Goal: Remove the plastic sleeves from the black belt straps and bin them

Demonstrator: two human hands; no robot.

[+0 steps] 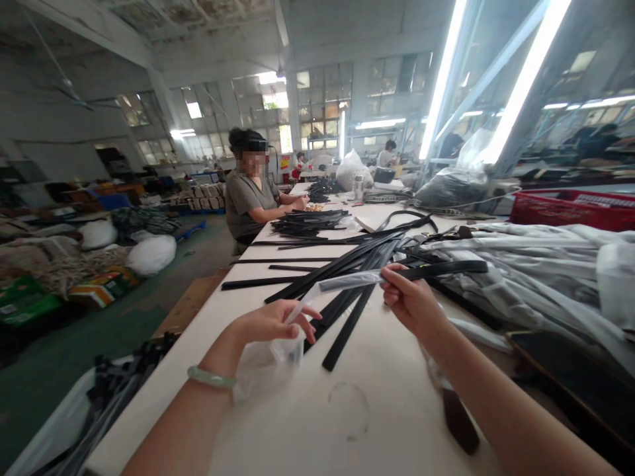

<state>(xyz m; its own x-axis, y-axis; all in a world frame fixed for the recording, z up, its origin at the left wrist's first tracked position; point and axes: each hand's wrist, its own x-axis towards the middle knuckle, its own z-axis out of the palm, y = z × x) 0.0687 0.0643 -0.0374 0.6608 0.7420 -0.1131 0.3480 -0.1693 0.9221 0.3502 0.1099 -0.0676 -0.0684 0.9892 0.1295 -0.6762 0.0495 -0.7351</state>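
My right hand (409, 297) pinches a black strap (446, 268) near the middle of the view. The strap's left end lies inside a narrow clear plastic sleeve (347, 281). At the sleeve's loose left end is my left hand (282, 320), thumb and fingers closed around the thin plastic, a green bangle on the wrist. Clear plastic (270, 363) hangs below that hand. Under and beyond both hands, long black straps (342, 324) lie crossed in a pile on the white table (297, 436).
Across the table's left edge sits a person (253, 192) near a stack of short black strips (310, 223). White plastic sleeves (536, 264) heap at the right, before a red crate (570, 208). A bin (64, 410) of black straps stands at lower left.
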